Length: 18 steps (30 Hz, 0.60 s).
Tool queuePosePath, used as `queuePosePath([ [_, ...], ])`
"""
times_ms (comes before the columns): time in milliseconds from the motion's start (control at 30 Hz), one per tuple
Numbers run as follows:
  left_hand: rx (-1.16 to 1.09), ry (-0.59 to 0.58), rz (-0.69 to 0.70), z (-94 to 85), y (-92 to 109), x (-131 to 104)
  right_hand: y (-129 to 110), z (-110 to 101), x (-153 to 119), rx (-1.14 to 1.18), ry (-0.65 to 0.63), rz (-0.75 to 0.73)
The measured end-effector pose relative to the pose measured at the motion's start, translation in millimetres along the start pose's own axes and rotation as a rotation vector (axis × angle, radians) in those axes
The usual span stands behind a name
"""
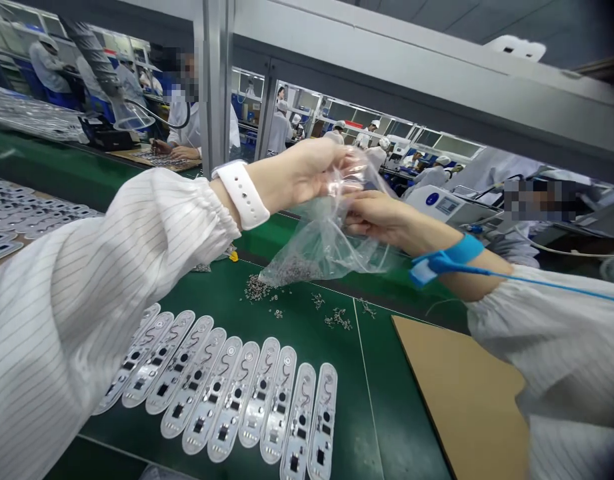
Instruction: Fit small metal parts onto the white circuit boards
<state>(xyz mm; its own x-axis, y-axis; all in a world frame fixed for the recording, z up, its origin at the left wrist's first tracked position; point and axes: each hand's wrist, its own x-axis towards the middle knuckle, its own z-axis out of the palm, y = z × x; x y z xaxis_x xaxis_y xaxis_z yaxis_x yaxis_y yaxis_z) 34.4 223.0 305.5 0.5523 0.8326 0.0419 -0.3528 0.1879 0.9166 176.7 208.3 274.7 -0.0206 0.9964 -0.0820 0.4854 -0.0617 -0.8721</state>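
Note:
A clear plastic bag (331, 243) hangs over the green work surface, with many small metal parts in its lower left corner. My left hand (319, 170), with a white watch strap on the wrist, grips the gathered upper part of the bag. Just right of it, my right hand (379, 215), wearing a blue wrist strap, pinches the bag's side. A pile of small metal parts (257, 287) lies at the bag's lower left corner. Smaller scattered clusters (338, 319) lie to the right of that pile.
A row of white oval housings (227, 400) with circuit parts spreads across the near surface. At right lies a brown board (461, 393). More housings (41, 207) lie at far left. A metal post (217, 87) stands ahead; a person (184, 130) works beyond it.

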Motion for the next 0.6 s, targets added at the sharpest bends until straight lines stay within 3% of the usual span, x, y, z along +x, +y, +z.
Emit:
queuePosePath([
  [133, 0.010, 0.109, -0.022, -18.1, -8, 22, 0, -13, -9, 0.173, -0.092, 0.215],
  [300, -0.040, 0.189, -0.029, -25.1, -12, 28, 24, -39, -36, 0.300, -0.139, 0.142],
  [433, -0.082, 0.261, -0.017, -22.9, -9, 31, 68, -53, -59, 0.308, -0.196, 0.144],
  [600, -0.146, 0.316, 0.011, -33.7, -1, 33, 146, -23, -73, 0.134, -0.195, 0.264],
])
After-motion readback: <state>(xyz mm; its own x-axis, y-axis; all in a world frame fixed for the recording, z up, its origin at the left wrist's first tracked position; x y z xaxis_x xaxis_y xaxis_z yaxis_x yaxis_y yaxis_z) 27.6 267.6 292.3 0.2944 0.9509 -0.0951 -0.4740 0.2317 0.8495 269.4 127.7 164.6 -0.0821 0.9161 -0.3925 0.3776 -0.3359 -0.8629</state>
